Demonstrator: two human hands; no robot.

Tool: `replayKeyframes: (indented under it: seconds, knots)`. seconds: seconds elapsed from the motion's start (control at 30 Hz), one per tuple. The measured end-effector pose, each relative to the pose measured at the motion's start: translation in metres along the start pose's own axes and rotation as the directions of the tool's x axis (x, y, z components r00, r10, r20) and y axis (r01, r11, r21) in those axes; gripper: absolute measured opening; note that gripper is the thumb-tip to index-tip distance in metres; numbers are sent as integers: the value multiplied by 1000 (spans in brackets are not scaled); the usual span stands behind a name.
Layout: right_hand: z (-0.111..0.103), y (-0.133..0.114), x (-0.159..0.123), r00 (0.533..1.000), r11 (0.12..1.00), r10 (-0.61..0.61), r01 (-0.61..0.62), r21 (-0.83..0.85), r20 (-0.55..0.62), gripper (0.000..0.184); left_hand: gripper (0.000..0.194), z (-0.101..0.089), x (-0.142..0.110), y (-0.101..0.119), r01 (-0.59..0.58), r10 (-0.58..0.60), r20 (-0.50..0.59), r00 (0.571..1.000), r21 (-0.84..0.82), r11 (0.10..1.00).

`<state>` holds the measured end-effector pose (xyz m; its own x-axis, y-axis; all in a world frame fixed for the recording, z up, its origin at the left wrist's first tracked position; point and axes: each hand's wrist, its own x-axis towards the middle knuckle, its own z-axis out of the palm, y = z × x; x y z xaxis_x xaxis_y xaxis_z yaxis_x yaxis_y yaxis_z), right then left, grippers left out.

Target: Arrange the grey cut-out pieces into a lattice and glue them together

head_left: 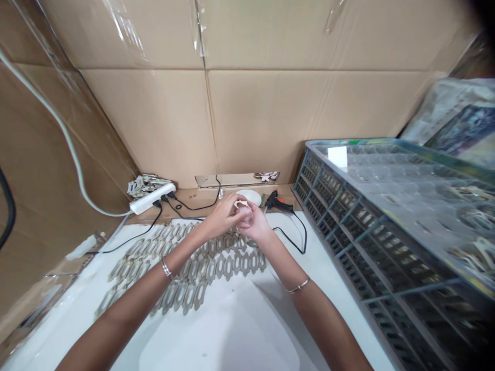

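Note:
My left hand (221, 216) and my right hand (256, 222) meet above the far part of the white table (220, 330). Between the fingertips of both is a small pale ring-like piece (240, 204), partly covered by fingers and a little blurred. Below and left of the hands lie rows of pale, hollow, pointed-oval frame pieces (188, 296), packed side by side. A white round dish (251, 197) sits just behind my fingers. Close to my right hand rests a black hot glue gun (279, 202) with an orange part, its cable curling over the table.
A white power strip (152, 198) with black plugs stands at the back left, before a heap of small pieces (147, 184). Flower-shaped pieces (266, 176) lie on a cardboard strip at the back. A large grey plastic crate (328, 206) fills the right side. Cardboard walls (259, 113) enclose the table.

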<state>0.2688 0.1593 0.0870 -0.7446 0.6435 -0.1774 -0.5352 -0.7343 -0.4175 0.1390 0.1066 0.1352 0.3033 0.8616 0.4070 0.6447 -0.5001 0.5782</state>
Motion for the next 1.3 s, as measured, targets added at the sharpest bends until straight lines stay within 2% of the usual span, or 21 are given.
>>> replayKeyframes:
  seconds: [0.13,0.27,0.4,0.6,0.8,0.97,1.13,1.23,1.3]
  knots:
    - [12,2,-5,997,998,-2,7,60,-83,45,80,-7,-11,-8,-92,82,175,981,50,995]
    - [20,5,-6,993,996,9,2,88,-117,38,86,-9,-15,-16,-121,106,212,971,56,991]
    - [22,7,-7,990,994,18,-3,105,-137,33,84,-10,-13,-21,-108,96,206,974,48,993]
    - [25,13,-6,989,992,30,-11,126,-145,26,70,-13,-12,-19,-42,44,151,988,-14,999]
    - [25,19,-4,989,985,-19,44,167,-148,25,59,-4,-13,-20,-60,59,55,997,23,998]
    - [26,17,-6,987,976,-52,83,200,-153,31,57,-4,-14,-12,-44,43,71,997,2,999]
    - [34,-6,-22,992,979,-74,92,183,-101,36,69,-14,-19,-3,55,-37,92,995,-199,979]
    - [44,-26,-40,992,987,-126,125,102,2,37,53,-17,-20,-2,142,-108,105,989,-394,908]
    - [51,-37,-53,986,988,-156,155,16,60,38,46,-16,-18,-2,153,-101,130,986,-499,853]
